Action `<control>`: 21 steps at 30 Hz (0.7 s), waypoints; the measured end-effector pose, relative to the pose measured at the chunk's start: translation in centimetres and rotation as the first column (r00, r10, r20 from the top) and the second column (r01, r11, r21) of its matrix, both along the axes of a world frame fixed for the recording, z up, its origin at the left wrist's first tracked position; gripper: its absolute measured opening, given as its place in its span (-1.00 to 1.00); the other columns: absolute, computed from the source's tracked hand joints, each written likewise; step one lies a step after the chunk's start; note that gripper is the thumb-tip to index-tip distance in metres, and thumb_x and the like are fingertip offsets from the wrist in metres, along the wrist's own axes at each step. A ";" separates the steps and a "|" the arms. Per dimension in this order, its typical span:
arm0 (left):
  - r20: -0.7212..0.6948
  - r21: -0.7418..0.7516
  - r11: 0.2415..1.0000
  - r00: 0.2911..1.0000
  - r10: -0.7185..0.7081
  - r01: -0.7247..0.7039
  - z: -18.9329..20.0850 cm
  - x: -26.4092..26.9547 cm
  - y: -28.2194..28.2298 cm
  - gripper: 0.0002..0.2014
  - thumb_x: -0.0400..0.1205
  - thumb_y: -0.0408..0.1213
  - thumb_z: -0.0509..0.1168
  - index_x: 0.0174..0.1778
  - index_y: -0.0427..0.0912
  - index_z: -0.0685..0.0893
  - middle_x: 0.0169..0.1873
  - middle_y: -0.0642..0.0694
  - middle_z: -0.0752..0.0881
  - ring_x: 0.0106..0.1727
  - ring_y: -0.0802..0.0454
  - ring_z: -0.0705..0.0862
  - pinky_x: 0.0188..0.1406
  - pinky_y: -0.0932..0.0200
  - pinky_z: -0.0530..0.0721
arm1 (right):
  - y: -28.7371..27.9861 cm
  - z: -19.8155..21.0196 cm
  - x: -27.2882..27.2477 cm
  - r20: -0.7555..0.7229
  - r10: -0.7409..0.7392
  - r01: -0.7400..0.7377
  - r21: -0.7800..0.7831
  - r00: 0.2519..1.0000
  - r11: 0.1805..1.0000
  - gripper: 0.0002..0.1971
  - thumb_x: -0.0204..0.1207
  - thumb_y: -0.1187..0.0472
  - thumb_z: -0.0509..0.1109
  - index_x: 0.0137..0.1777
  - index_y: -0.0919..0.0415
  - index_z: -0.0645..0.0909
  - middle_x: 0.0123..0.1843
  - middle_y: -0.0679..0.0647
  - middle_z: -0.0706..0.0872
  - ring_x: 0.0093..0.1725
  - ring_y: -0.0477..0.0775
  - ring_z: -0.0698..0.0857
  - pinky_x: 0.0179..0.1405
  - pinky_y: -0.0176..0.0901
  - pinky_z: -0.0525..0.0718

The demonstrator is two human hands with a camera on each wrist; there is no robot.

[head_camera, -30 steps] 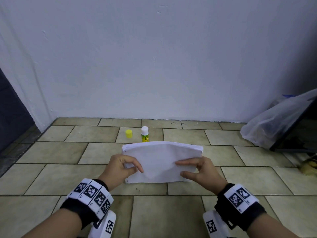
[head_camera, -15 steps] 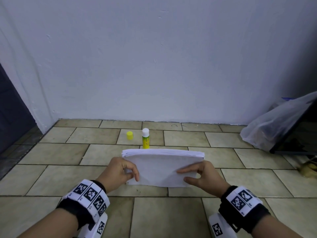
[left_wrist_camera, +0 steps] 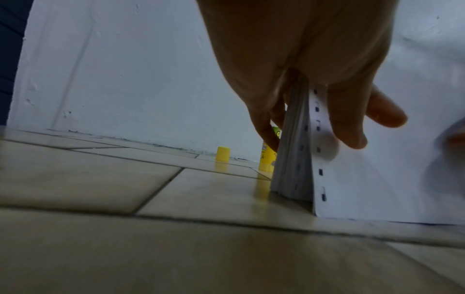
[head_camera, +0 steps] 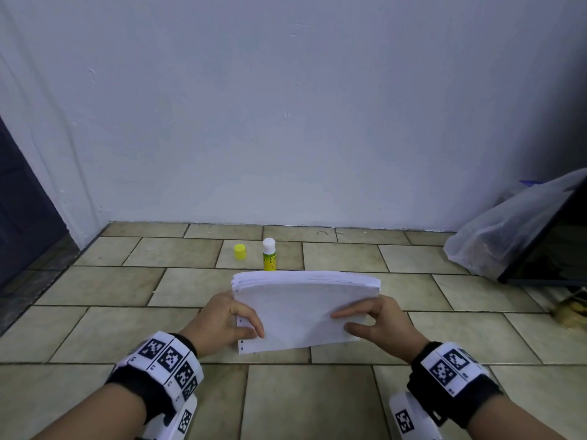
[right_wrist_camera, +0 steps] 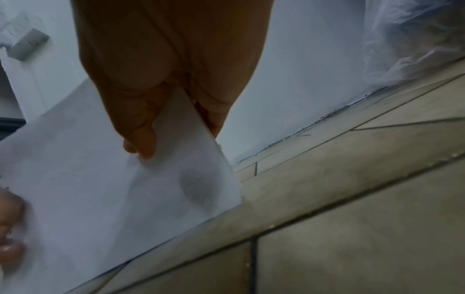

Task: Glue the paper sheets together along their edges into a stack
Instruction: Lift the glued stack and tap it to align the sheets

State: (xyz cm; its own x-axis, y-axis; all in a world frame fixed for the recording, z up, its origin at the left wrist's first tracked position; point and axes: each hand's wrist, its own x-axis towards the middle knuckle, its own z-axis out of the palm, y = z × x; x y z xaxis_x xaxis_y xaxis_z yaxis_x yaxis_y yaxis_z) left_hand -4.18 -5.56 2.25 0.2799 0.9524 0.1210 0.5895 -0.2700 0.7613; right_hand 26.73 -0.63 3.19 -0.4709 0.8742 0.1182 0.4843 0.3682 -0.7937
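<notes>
A white paper stack [head_camera: 301, 308] stands on its long edge on the tiled floor, leaning toward me. My left hand [head_camera: 235, 319] pinches its left side, thumb in front and fingers behind; small punched holes run down that side of the stack [left_wrist_camera: 297, 151]. On the other side my right hand [head_camera: 368, 319] pinches the right edge of the stack [right_wrist_camera: 125, 189] the same way. Behind the stack stands an uncapped glue stick [head_camera: 269, 254] with a yellow-green label. Its yellow cap [head_camera: 240, 251] sits just left of it.
A white wall rises close behind the glue stick. A clear plastic bag [head_camera: 508, 230] and a dark slanted panel [head_camera: 559, 246] lie at the right. A dark doorway [head_camera: 22, 217] is at the left. A crumpled yellowish item [head_camera: 570, 309] lies at the far right.
The stack has dropped lower and settled on its bottom edge, its top edge flatter than a second ago. Both hands kept their hold on its sides.
</notes>
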 end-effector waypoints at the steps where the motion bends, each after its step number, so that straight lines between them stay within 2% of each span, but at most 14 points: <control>1: -0.003 -0.004 1.000 1.000 0.001 -0.001 0.0 0.0 0.0 -0.57 0.42 -0.48 0.55 -0.45 0.26 0.78 -0.16 0.41 0.72 0.02 0.37 0.66 0.04 0.49 0.54 | 0.0 0.0 0.0 0.006 -0.005 0.005 0.004 1.000 1.000 -0.44 0.35 0.41 0.54 -0.22 -0.48 0.73 0.07 -0.30 0.75 0.15 -0.30 0.63 0.15 -0.45 0.58; 4: -0.022 -0.012 1.000 1.000 0.001 -0.002 0.1 0.0 0.0 -0.48 0.47 -0.52 0.49 -0.49 0.34 0.75 -0.18 0.46 0.71 0.01 0.41 0.64 0.00 0.55 0.51 | -0.2 -0.2 -0.1 0.041 -0.023 0.022 0.026 0.999 0.999 -0.48 0.37 0.42 0.52 -0.16 -0.41 0.73 0.07 -0.37 0.71 0.13 -0.44 0.59 0.09 -0.57 0.52; 6: -0.020 0.006 1.000 1.000 0.001 -0.001 0.1 0.1 0.0 -0.42 0.49 -0.57 0.45 -0.49 0.37 0.73 -0.21 0.45 0.71 -0.03 0.43 0.65 -0.04 0.58 0.51 | -0.3 -0.3 -0.2 0.033 -0.033 0.032 0.031 0.999 0.999 -0.52 0.38 0.43 0.51 -0.13 -0.32 0.75 0.07 -0.36 0.71 0.12 -0.46 0.58 0.09 -0.57 0.52; 8: -0.004 0.033 0.999 1.000 0.007 -0.006 -0.1 0.2 0.0 -0.40 0.51 -0.59 0.42 -0.48 0.37 0.72 -0.23 0.39 0.72 -0.04 0.44 0.65 -0.08 0.59 0.51 | -0.3 -0.4 -0.3 0.009 -0.046 0.046 0.034 0.999 0.998 -0.54 0.38 0.44 0.51 -0.14 -0.29 0.76 0.07 -0.34 0.71 0.12 -0.45 0.58 0.09 -0.57 0.53; 11: -0.018 0.055 0.998 1.000 0.018 -0.016 -0.1 0.1 0.0 -0.38 0.53 -0.58 0.40 -0.47 0.41 0.71 -0.15 0.29 0.70 -0.03 0.47 0.63 -0.08 0.60 0.50 | -0.4 -0.4 -0.3 -0.002 -0.059 0.059 0.052 0.998 0.997 -0.55 0.38 0.45 0.51 -0.17 -0.26 0.77 0.04 -0.35 0.71 0.10 -0.47 0.58 0.05 -0.61 0.51; 14: -0.039 0.043 0.999 0.999 0.024 -0.023 -0.2 0.1 0.1 -0.36 0.54 -0.58 0.39 -0.50 0.42 0.69 -0.25 0.38 0.71 -0.07 0.49 0.63 -0.11 0.63 0.48 | -0.4 -0.5 -0.4 0.009 -0.060 0.059 0.077 0.998 0.995 -0.52 0.39 0.47 0.49 -0.19 -0.29 0.75 0.00 -0.39 0.71 0.08 -0.50 0.58 0.04 -0.64 0.48; 17: -0.070 0.004 1.000 0.997 0.023 -0.023 -0.1 0.1 0.1 -0.40 0.50 -0.55 0.43 -0.50 0.41 0.69 -0.25 0.50 0.67 -0.07 0.48 0.62 -0.10 0.64 0.44 | -0.5 -0.6 -0.3 -0.001 -0.060 0.060 0.068 0.998 0.996 -0.48 0.39 0.46 0.50 -0.25 -0.35 0.76 -0.01 -0.38 0.72 0.09 -0.44 0.60 0.06 -0.58 0.53; 21: -0.119 -0.073 0.997 0.993 -0.006 -0.002 -0.1 0.0 -0.1 -0.46 0.48 -0.49 0.46 -0.48 0.41 0.72 -0.25 0.27 0.74 -0.02 0.29 0.65 -0.02 0.49 0.54 | -0.4 -0.7 -0.3 0.024 -0.062 0.061 0.052 0.998 0.997 -0.49 0.38 0.46 0.49 -0.26 -0.33 0.76 -0.02 -0.35 0.74 0.08 -0.36 0.63 0.10 -0.42 0.61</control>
